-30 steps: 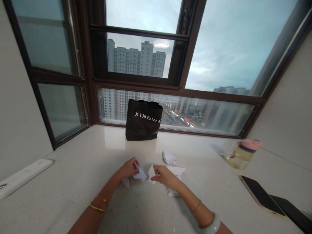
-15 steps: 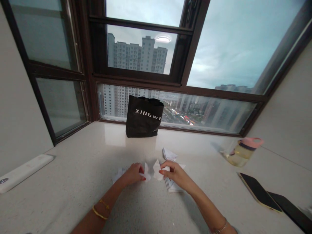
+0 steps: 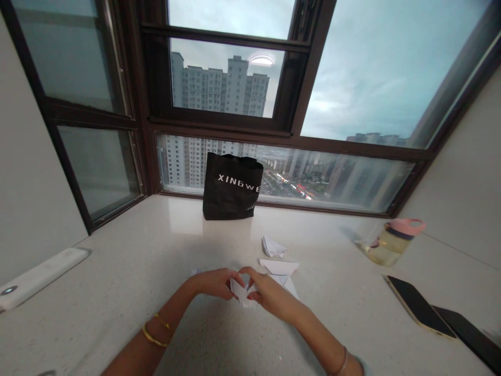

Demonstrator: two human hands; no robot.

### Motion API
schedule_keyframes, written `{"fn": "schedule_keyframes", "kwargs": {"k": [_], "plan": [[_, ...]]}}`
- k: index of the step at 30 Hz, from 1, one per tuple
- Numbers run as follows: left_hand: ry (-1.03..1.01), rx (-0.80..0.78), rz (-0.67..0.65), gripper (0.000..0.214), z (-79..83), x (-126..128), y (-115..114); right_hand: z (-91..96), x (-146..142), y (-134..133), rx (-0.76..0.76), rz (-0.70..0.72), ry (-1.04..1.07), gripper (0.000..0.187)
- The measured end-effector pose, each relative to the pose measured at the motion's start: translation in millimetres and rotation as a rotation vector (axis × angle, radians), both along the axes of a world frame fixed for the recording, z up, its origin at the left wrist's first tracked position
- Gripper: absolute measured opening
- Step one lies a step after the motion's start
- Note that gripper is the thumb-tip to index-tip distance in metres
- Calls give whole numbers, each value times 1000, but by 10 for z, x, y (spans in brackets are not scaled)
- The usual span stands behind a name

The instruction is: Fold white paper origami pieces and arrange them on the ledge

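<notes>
Between my two hands is a piece of folded white paper (image 3: 241, 295), low over the speckled white counter. My left hand (image 3: 219, 282) pinches its left side, fingers closed. My right hand (image 3: 270, 295) grips the right side, thumb and fingers curved round it. Just beyond my right hand lies a flat folded paper (image 3: 279, 267), with more paper partly under that hand. Farther back sits a small wedge of folded paper (image 3: 273, 246). Behind my left wrist a bit of another paper (image 3: 197, 271) shows; the rest of it is hidden.
A black bag (image 3: 233, 188) with white lettering stands against the window. To the right are a bottle with a pink lid (image 3: 397, 241), a phone (image 3: 418, 305) and a dark flat object (image 3: 469, 334). A long white device (image 3: 43, 279) lies at the left.
My hands have come together from holding two separate white paper pieces apart; the paper now meets between them, slightly nearer to me. The flat folded paper beyond my right hand is more exposed.
</notes>
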State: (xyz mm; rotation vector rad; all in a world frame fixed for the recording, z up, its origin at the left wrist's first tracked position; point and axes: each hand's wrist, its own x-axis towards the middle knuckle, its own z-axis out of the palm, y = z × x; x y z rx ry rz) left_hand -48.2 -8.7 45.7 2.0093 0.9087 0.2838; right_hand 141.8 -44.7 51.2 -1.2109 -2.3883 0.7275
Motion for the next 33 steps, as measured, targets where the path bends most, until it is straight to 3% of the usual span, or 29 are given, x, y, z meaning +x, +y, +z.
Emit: {"fn": "schedule_keyframes", "kwargs": {"k": [6,10,14,16,19,21,24,28,33], "plan": [[28,129,75,24,-38,24,-42,-24,-39,18,17,-12,13,51],[-6,140,144,19,-71,38,-135,-94,-81,33,145,-185,72,58],[-44,54,180,22,-89,-30,-209,-175,-85,-32,-89,-274,87,14],[-106,24,229,27,-105,-150,-169,-189,-17,-80,-175,-294,193,6],[-88,149,417,34,-150,-439,-39,-172,220,-142,-237,-331,403,15],[99,289,562,38,-197,-635,36,-153,438,-184,-288,-362,499,24],[314,360,625,38,-273,-795,71,-157,718,-271,-336,-434,534,32],[269,295,575,25,-318,-719,51,-240,792,-400,-362,-458,563,35],[37,131,568,31,-242,-441,29,-295,528,-435,-352,-451,714,36]]}}
